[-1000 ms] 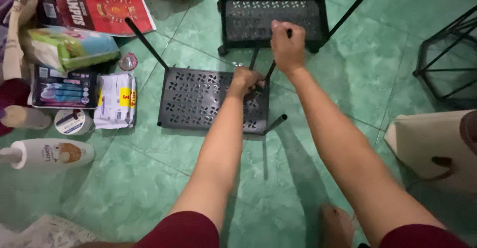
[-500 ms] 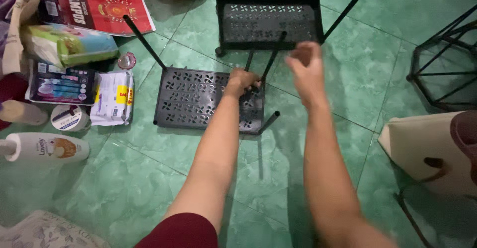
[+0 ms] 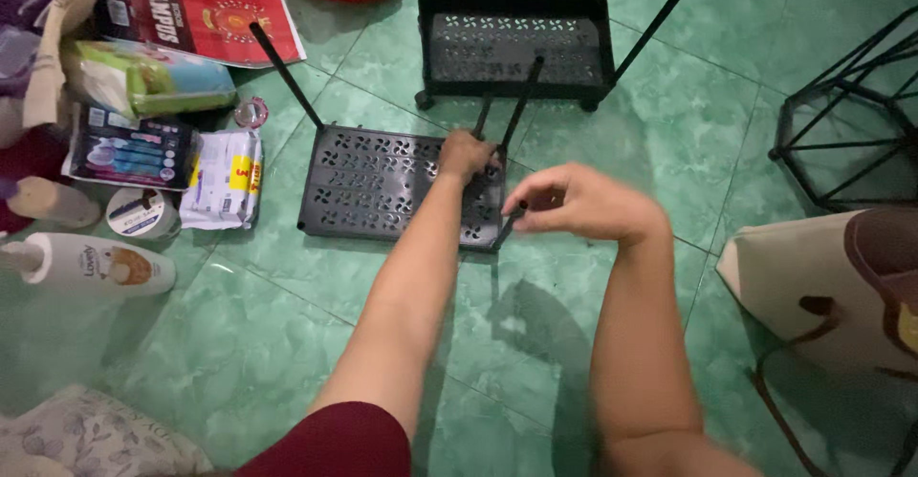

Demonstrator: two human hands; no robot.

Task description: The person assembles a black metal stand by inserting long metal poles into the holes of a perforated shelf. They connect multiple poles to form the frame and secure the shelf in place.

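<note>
Head view looks down at a green tiled floor, where a black perforated shelf tray lies flat with thin black poles rising from its corners. The left hand sits at the far right corner of the tray, its fingers closed around the base of a black pole that leans up toward a black rolling rack standing just behind. The right hand is now lower and nearer to the person than one second ago: then it was up at the top end of that pole, and now it hangs just right of the tray's near right corner. Its fingers are narrow, the tips pinched together, and a little blurred; I cannot tell if something small is held between them. So the upper end of the pole is free now, and only the left hand steadies it. Another pole stands at the tray's far left corner. Left of the tray lie packets, a tape roll and a white lotion bottle. A beige bag rests at the right.
</note>
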